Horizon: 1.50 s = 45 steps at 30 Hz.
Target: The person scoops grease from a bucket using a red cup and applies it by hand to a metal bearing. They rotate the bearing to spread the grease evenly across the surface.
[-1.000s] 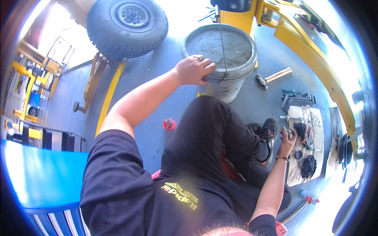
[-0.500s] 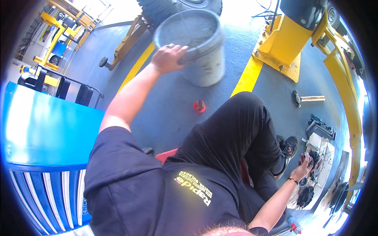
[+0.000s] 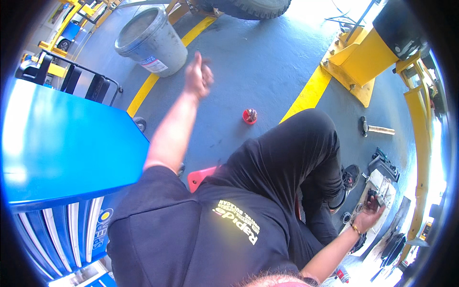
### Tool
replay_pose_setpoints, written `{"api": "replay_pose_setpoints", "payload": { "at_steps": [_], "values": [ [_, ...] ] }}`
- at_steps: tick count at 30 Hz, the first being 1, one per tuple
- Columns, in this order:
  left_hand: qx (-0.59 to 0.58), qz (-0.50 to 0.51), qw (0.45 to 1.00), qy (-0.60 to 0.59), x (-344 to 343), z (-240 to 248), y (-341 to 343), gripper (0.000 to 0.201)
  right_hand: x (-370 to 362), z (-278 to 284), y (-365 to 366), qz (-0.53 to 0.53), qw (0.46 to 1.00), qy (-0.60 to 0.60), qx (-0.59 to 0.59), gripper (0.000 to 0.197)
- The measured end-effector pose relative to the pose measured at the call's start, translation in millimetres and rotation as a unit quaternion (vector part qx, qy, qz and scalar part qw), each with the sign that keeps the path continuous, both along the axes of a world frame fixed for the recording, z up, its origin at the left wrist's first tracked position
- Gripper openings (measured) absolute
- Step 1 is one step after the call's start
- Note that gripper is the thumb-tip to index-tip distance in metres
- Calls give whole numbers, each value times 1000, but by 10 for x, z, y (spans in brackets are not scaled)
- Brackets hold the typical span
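My left hand [image 3: 199,76] is stretched out over the blue floor with its fingers loosely curled and nothing in it. It hovers just to the right of a grey plastic bucket [image 3: 152,42] and does not touch it. My right hand [image 3: 369,213] reaches down at the lower right, fingers closed on a small dark part [image 3: 375,197] above a pale mat [image 3: 382,184] with parts on it. I sit on a red stool [image 3: 201,177] in black clothes.
A small red cup [image 3: 249,116] stands on the floor ahead of my knee. A hammer [image 3: 377,129] lies at the right near a yellow lift post [image 3: 356,67]. A blue tool cabinet [image 3: 67,153] fills the left. A tyre [image 3: 248,7] is at the top.
My left hand has let go of the bucket's rim, and the bucket now stands farther left. The view has swung. My right hand stays low at the right.
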<state>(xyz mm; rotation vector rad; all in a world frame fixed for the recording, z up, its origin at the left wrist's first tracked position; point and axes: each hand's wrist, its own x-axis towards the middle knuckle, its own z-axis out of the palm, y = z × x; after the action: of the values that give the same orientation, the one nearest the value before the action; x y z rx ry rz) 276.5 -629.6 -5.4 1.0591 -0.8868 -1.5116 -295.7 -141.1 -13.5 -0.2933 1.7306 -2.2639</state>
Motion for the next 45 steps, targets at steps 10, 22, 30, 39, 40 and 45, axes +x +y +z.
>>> {"api": "replay_pose_setpoints", "payload": {
  "at_steps": [10,22,30,39,40,45],
  "values": [
    [-238,-106,849,-460,-269,-1734,1910,62,-499,1850,765,152,962,222,54,50],
    [-175,-185,680,-687,231,-2035,2959,71,688,2330,-3224,375,732,561,95,48],
    [-115,-177,697,-685,-64,-1884,3340,75,422,2020,-3286,394,690,571,204,46],
    [-162,-43,780,-603,-431,-2195,2008,90,1444,-1042,-2603,409,651,496,403,44],
    [-169,-45,778,-603,-530,-2205,1806,91,1404,-1019,-2535,402,660,490,403,44],
    [-216,-37,793,-568,-901,-2341,1539,90,910,-441,-998,309,735,412,440,43]
  ]
}}
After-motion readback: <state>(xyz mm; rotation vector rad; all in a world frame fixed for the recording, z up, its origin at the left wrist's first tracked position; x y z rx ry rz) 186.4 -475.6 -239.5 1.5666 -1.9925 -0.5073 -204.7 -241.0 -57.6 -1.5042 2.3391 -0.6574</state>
